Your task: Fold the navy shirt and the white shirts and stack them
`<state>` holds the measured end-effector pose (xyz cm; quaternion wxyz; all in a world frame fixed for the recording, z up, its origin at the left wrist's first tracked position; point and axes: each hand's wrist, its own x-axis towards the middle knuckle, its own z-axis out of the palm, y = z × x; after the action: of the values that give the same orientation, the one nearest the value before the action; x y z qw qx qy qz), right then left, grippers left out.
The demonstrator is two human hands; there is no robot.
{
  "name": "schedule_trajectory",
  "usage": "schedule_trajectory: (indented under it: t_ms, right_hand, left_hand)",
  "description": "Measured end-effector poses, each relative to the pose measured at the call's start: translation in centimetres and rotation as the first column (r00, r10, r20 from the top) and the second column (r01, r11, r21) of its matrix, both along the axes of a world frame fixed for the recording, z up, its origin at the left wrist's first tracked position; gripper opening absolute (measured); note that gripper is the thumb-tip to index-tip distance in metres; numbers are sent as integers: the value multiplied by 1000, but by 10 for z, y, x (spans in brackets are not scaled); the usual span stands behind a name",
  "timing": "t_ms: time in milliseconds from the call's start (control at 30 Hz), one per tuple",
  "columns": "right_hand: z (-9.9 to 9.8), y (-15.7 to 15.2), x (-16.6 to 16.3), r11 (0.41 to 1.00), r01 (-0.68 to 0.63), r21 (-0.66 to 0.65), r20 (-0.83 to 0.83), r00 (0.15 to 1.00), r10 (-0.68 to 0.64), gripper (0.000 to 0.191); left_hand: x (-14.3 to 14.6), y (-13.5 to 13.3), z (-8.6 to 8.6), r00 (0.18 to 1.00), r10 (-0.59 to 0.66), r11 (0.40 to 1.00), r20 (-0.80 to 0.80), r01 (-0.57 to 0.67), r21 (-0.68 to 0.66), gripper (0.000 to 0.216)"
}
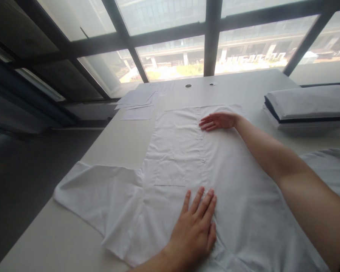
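Observation:
A white short-sleeved shirt (pixel 175 151) lies spread on the white table, its front with a pocket facing up and its hem toward the window. My left hand (pixel 194 226) rests flat on the shirt near the button placket, below the pocket, fingers outstretched. Farther away, my right hand (pixel 218 121) is over the placket close to the hem, on its side with fingers extended. Neither hand grips the cloth. One sleeve (pixel 102 196) stretches out to the left; the collar end is partly cut off at the bottom of the view.
On the table (pixel 124 147), several sheets of paper (pixel 138 104) lie at the far left. A stack of folded white and dark cloth (pixel 311 104) sits at the right, with more white fabric (pixel 331 166) nearer. Large windows (pixel 170 56) stand behind the table.

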<state>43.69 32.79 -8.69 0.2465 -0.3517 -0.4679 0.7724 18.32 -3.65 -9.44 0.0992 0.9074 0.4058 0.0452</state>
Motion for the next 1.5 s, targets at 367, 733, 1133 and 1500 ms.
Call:
schedule_trajectory:
  t_ms: [367, 733, 1133, 1500]
  right_hand:
    - [7, -15, 10, 966, 226, 122, -194, 960, -200, 49]
    - [1, 13, 89, 409, 873, 265, -69, 440, -895, 28]
    - [2, -218, -63, 397, -254, 882, 432, 774, -464, 46]
    - [-14, -298, -61, 238, -484, 842, 535, 696, -478, 42]
  left_hand:
    - [0, 1, 2, 1000, 7, 1000, 13, -7, 0, 66]
    - [-1, -1, -1, 1000, 13, 1000, 12, -13, 5, 64]
    - [1, -4, -2, 1000, 29, 997, 9, -30, 65, 63]
    - [2, -8, 7, 999, 7, 1000, 42, -6, -22, 65]
